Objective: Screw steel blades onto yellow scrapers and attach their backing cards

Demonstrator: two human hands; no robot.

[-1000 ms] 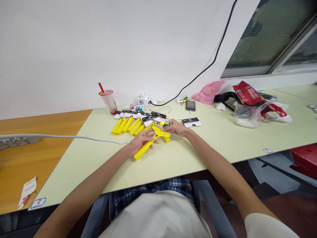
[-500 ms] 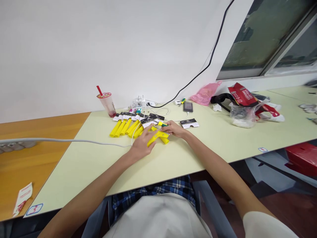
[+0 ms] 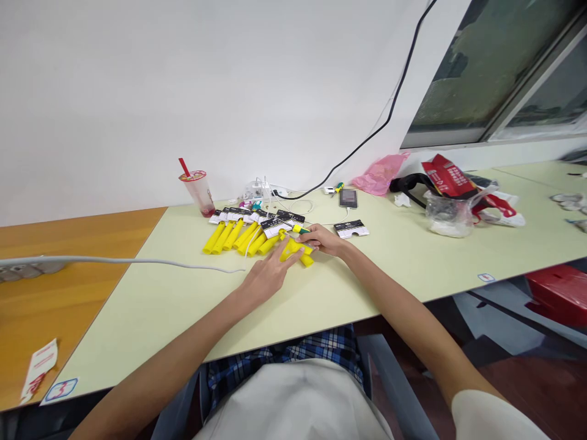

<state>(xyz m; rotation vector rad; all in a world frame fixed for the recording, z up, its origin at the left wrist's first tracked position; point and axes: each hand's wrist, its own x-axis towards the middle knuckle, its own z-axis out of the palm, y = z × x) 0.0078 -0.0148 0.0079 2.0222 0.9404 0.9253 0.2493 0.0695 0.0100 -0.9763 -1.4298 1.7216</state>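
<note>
My left hand [image 3: 268, 273] closes its fingers and thumb on a yellow scraper [image 3: 290, 249], keeping it low over the table. A small screwdriver [image 3: 301, 230] with a yellow and green handle is in my right hand [image 3: 323, 239], its thin shaft pointing up and to the left. My right fingertips are beside the scraper's right end; whether they touch it I cannot tell. Beneath lies another yellow handle [image 3: 307, 261], partly covered. Several yellow scrapers [image 3: 233, 235] with black and white card sleeves [image 3: 274, 227] lie in a row to the left.
A cup with a red straw [image 3: 200, 194] stands by the wall. Behind the scrapers are chargers [image 3: 258, 188] and cables. To the right lie a loose card sleeve [image 3: 351, 228], a small screen device [image 3: 348, 198], a pink bag [image 3: 380, 174] and a red package [image 3: 449, 177].
The yellow scraper has turned in my left hand and now shows a broader face. My left fingers have shifted on it; my right hand with the screwdriver has barely moved.
</note>
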